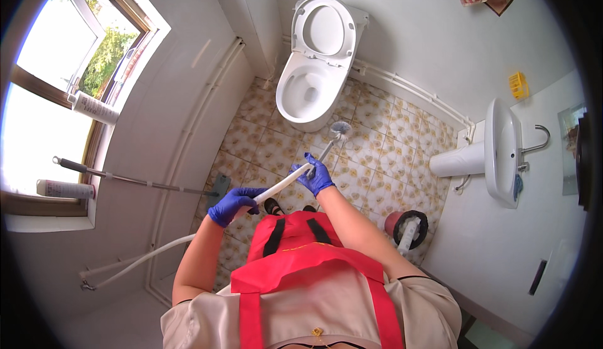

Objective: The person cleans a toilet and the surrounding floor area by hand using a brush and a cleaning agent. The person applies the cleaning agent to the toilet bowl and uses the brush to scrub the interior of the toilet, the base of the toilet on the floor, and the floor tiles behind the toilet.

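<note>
My left hand, in a blue rubber glove, is closed around a white flexible hose. My right hand, gloved the same way, grips the grey handle of a toilet brush. The hose's free end lies at the right hand's fingers; whether they also pinch it, I cannot tell. The brush head, with grey and white bristles, is over the floor at the right front of the white toilet. Its lid and seat are raised, and the bowl is in plain sight.
A squeegee-like tool leans at the window on the left. Two white bottles, one upper and one lower, stand on the sill. The hose leads back towards a wall tap. A pedestal washbasin and a lined bin are on the right.
</note>
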A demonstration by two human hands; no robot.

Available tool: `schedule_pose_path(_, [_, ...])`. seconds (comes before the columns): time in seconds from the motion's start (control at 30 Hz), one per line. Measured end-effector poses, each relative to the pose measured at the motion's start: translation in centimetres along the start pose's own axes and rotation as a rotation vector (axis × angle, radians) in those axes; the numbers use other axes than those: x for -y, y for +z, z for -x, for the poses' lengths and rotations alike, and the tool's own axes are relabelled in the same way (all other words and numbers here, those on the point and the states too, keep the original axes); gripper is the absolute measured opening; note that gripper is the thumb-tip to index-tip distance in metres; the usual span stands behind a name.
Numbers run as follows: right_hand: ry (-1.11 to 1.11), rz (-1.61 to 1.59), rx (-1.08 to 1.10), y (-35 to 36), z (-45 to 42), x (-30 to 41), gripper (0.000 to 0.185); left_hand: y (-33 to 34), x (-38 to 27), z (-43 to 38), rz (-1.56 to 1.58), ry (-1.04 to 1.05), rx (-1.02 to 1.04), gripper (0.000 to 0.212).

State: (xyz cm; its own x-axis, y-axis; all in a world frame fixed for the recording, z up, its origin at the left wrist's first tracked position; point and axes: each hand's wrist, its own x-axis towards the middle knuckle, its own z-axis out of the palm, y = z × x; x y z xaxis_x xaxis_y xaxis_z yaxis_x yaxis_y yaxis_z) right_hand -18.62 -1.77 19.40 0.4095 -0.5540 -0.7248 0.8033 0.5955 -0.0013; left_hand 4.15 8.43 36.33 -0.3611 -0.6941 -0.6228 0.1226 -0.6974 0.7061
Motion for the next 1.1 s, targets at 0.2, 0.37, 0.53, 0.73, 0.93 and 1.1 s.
schedule_pose_path(0.2, [-0.316,-0.168,-0.089,0.6,-4.8,6.5,0.022,-2.9,0.2,1.2,-0.119,-0.184,-0.032,0.048])
schedule_pose_path(0.37, [-0.363,0.021,0.137,3.5,-4.7,7.3,0.020,-2.6,-0.6,-4.2,-0.126,-0.271,0.059,0.035])
schedule_pose_path(0.53, [-0.511,0.131,0.271,9.5,-3.8,7.5,0.019,-0.4,-3.7,-16.7,-0.202,-0.113,0.151,0.034])
schedule_pose_path(0.73, [-0.436,0.609,0.317,13.5,-4.7,9.2,0.023,-0.6,-11.5,-25.6,-0.146,0.132,0.043,0.037])
schedule_pose_path(0.93, [-0.531,0.765,0.127,18.3,-6.2,12.6,0.017,-5.1,-17.4,-29.9,-0.174,0.215,-0.015,0.034])
schedule_pose_path(1.1, [-0.699,0.988,-0.132,15.2,-6.3,18.2,0.012,-6.8,-23.0,-31.5,0.000,0.213,0.031,0.040])
